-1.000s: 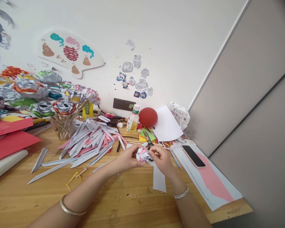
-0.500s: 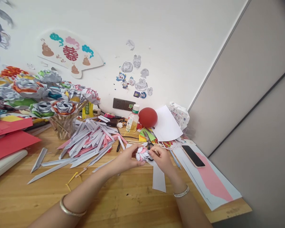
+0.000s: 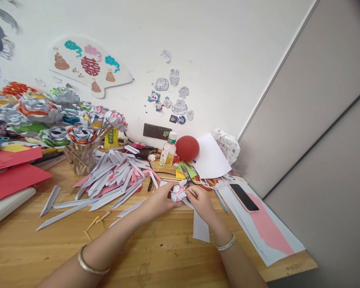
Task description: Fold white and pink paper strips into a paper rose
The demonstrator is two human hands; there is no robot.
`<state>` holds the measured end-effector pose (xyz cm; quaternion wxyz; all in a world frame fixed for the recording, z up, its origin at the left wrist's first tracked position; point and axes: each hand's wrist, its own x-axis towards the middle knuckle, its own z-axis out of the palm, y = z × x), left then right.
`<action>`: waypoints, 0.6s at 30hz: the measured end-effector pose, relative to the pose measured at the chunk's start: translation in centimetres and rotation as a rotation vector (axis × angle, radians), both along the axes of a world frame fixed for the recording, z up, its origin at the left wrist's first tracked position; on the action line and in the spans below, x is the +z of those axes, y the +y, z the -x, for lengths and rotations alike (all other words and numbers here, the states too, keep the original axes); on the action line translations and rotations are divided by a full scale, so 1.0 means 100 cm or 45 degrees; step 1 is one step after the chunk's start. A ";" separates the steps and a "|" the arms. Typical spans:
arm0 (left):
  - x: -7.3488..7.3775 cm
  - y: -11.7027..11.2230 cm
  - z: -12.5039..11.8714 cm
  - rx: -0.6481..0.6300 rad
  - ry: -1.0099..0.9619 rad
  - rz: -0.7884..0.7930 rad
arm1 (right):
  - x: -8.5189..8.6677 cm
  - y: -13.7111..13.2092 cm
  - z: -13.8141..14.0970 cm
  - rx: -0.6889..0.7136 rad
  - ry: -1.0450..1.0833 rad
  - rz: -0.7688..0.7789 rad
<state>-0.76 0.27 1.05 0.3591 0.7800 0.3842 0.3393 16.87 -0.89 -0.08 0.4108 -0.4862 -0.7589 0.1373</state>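
Note:
A small paper flower (image 3: 178, 193) with white and pink petals sits between my two hands, above the table. My left hand (image 3: 162, 201) curls round its left side, thumb below and fingers behind, closed on it. On the other side my right hand (image 3: 200, 199) is closed in a pinch around a thin wooden stick (image 3: 192, 192) at the flower's right edge. Whether the stick joins the flower is hidden by the fingers. Just behind my hands lie black-handled scissors (image 3: 187, 175). Under my right wrist rests a white paper strip (image 3: 201, 227).
Folded paper strips (image 3: 117, 176) are heaped to the left, beside a jar (image 3: 79, 159) of paper flowers. A bottle (image 3: 168, 150) and a red balloon (image 3: 187, 148) stand at the back. A phone (image 3: 244, 197) lies on paper sheets (image 3: 258, 236) at the right.
My right hand has shifted slightly left, closer to the flower. The flower has turned a little in my left hand, and the whole view has moved slightly.

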 end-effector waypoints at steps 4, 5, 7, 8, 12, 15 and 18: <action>-0.004 0.002 0.001 0.023 0.028 -0.045 | 0.001 -0.003 0.003 -0.058 -0.146 -0.081; -0.004 0.002 0.001 0.028 0.044 -0.054 | 0.001 -0.003 0.003 -0.068 -0.183 -0.094; -0.005 0.002 0.000 0.031 0.061 -0.065 | 0.001 -0.004 0.004 -0.080 -0.223 -0.106; -0.005 0.002 0.000 0.030 0.061 -0.064 | 0.002 -0.004 0.005 -0.085 -0.223 -0.106; -0.003 0.001 0.000 0.024 0.042 -0.035 | 0.002 -0.005 0.006 -0.081 -0.191 -0.099; -0.002 0.002 0.000 -0.013 0.011 0.000 | 0.003 -0.004 0.004 -0.026 -0.089 -0.083; -0.002 0.003 0.001 -0.125 -0.100 0.060 | 0.006 -0.003 0.000 0.049 0.130 0.046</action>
